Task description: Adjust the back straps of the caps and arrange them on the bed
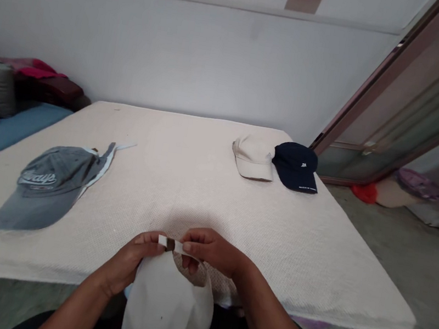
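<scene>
On the left we see a grey cap (62, 170) lying on a cloth-covered table (175, 180), its brim pointing near and left. Right of it, our left hand (129, 261) has thumb and fingers closed in a pinch on the back of a white cap (167, 306), just beside a dark buckle (170, 244). The white cap is at the near middle, at the table's near edge, its back opening facing far. We judge it light, soft and easily creased, with little risk of breaking; the narrow strap (179, 247) should bend readily, so we best grip it close to the buckle and steady the fabric beside the opening. Our right hand (214, 250) pinches the strap right of the buckle, other fingers curled at the opening. Farther right, toward the far side, a beige cap (253, 156) sits against a navy cap (295, 165).
</scene>
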Demonstrator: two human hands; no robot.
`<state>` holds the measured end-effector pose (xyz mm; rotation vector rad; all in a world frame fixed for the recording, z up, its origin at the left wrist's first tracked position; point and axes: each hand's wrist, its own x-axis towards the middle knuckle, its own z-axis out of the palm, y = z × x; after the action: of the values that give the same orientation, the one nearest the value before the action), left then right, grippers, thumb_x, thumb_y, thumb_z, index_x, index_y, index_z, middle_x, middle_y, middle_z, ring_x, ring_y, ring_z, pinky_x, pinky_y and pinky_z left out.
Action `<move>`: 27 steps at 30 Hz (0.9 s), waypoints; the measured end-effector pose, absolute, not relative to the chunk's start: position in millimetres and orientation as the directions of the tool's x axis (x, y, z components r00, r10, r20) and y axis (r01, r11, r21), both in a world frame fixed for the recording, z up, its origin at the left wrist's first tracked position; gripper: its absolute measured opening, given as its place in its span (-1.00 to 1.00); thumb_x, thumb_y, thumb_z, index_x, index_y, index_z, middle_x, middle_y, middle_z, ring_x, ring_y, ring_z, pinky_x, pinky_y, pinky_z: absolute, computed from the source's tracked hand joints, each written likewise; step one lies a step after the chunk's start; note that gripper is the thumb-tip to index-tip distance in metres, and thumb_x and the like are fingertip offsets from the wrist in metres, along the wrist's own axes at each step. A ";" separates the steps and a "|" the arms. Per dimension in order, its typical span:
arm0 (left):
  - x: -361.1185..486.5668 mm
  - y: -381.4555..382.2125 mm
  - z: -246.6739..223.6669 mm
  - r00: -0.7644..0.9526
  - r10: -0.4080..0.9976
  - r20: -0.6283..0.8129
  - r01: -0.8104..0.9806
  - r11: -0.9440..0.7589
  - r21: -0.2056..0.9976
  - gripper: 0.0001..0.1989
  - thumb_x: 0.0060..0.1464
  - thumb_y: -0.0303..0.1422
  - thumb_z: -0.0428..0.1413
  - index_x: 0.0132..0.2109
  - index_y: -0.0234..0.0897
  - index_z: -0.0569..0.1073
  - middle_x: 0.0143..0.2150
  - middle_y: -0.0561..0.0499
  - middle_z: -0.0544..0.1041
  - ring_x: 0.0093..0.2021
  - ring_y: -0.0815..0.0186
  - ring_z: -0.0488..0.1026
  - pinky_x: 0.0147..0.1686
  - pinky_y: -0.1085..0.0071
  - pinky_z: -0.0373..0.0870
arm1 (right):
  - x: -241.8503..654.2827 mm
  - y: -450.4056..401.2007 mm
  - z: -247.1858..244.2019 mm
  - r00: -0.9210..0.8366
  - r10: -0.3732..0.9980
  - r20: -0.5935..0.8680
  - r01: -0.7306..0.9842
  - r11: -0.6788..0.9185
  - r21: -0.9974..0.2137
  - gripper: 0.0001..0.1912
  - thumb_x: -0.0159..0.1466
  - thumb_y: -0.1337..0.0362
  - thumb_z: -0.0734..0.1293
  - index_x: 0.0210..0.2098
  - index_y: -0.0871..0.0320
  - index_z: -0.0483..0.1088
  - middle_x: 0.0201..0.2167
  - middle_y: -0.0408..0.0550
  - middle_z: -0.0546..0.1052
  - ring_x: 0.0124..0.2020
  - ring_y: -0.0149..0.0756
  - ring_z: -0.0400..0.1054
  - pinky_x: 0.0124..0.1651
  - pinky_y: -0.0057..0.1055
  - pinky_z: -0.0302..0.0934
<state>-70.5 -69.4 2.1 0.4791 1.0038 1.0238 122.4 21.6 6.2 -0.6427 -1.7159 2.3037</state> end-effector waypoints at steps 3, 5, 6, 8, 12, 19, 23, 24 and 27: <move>-74.6 -70.4 2.1 0.153 0.882 -0.445 -0.505 0.457 0.732 -0.87 -0.12 -0.46 0.24 -0.33 -0.34 0.51 -0.51 0.01 0.50 -0.55 0.41 0.37 -0.51 0.51 0.26 | 128.4 23.4 3.9 -0.899 0.365 -0.240 0.114 -0.334 -0.935 -0.80 0.22 0.19 0.29 -0.36 0.24 0.38 -0.49 -0.10 0.46 -0.48 -0.43 0.33 -0.34 -0.42 0.21; -76.7 -71.2 2.6 0.150 0.884 -0.443 -0.515 0.452 0.728 -0.86 -0.12 -0.46 0.23 -0.31 -0.34 0.51 -0.48 0.00 0.52 -0.53 0.39 0.39 -0.49 0.49 0.28 | 130.9 23.9 2.1 -0.904 0.331 -0.269 0.142 -0.362 -0.921 -0.84 0.20 0.24 0.29 -0.40 0.24 0.37 -0.53 -0.12 0.44 -0.52 -0.44 0.32 -0.38 -0.44 0.21; -77.1 -71.5 3.0 0.151 0.884 -0.443 -0.516 0.452 0.727 -0.87 -0.12 -0.46 0.23 -0.32 -0.33 0.51 -0.48 0.00 0.52 -0.53 0.39 0.40 -0.49 0.49 0.29 | 131.5 24.0 1.3 -0.903 0.323 -0.283 0.152 -0.374 -0.915 -0.86 0.19 0.27 0.30 -0.42 0.23 0.37 -0.57 -0.14 0.42 -0.56 -0.45 0.30 -0.43 -0.46 0.19; -76.4 -71.7 4.1 0.150 0.881 -0.449 -0.510 0.458 0.728 -0.88 -0.13 -0.47 0.24 -0.35 -0.32 0.49 -0.50 0.01 0.52 -0.54 0.38 0.41 -0.51 0.49 0.28 | 131.2 23.8 0.7 -0.896 0.335 -0.292 0.143 -0.404 -0.903 -0.88 0.17 0.29 0.31 -0.44 0.23 0.36 -0.66 -0.22 0.34 -0.64 -0.50 0.20 -0.53 -0.51 0.11; -69.9 -71.1 5.3 0.037 0.826 -0.563 -0.444 0.518 0.731 -0.78 -0.22 -0.47 0.27 -0.31 -0.27 0.48 -0.50 0.02 0.54 -0.54 0.34 0.44 -0.51 0.47 0.30 | 126.9 21.6 3.5 -0.883 0.389 -0.264 0.057 -0.468 -0.882 -0.87 0.15 0.28 0.33 -0.46 0.23 0.35 -0.72 -0.28 0.26 -0.70 -0.56 0.06 -0.60 -0.55 -0.03; -65.3 -69.6 4.9 0.127 0.849 -0.512 -0.412 0.515 0.752 -0.84 -0.18 -0.46 0.26 -0.35 -0.32 0.49 -0.51 0.03 0.51 -0.57 0.40 0.39 -0.54 0.51 0.23 | 118.2 18.6 6.1 -0.886 0.404 -0.228 0.044 -0.415 -0.909 -0.83 0.15 0.26 0.35 -0.47 0.23 0.33 -0.73 -0.29 0.21 -0.70 -0.57 0.03 -0.62 -0.55 -0.07; -67.8 -70.1 4.4 0.143 0.868 -0.476 -0.457 0.484 0.746 -0.82 -0.17 -0.47 0.26 -0.32 -0.32 0.50 -0.46 -0.01 0.53 -0.51 0.35 0.42 -0.48 0.47 0.26 | 118.0 18.2 9.1 -0.863 0.430 -0.263 0.071 -0.413 -0.908 -0.83 0.13 0.24 0.36 -0.43 0.24 0.35 -0.71 -0.28 0.23 -0.68 -0.57 0.04 -0.63 -0.56 -0.08; -68.1 -70.3 4.6 0.143 0.871 -0.471 -0.466 0.479 0.744 -0.82 -0.17 -0.47 0.26 -0.32 -0.33 0.50 -0.45 -0.02 0.54 -0.49 0.34 0.43 -0.46 0.46 0.27 | 118.4 17.9 10.2 -0.860 0.434 -0.271 0.069 -0.426 -0.902 -0.83 0.12 0.24 0.37 -0.43 0.23 0.35 -0.70 -0.28 0.23 -0.68 -0.57 0.05 -0.63 -0.56 -0.08; -67.6 -70.7 6.5 0.119 0.870 -0.478 -0.474 0.473 0.743 -0.82 -0.17 -0.48 0.28 -0.33 -0.32 0.50 -0.43 -0.01 0.54 -0.46 0.33 0.44 -0.42 0.44 0.29 | 119.4 16.6 12.8 -0.859 0.432 -0.274 0.035 -0.485 -0.874 -0.80 0.09 0.23 0.39 -0.43 0.22 0.34 -0.68 -0.29 0.25 -0.69 -0.58 0.04 -0.63 -0.56 -0.11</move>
<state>-67.6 -70.7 6.5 0.4659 1.0409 1.0355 119.4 16.6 12.8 -0.6920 -1.4415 2.4211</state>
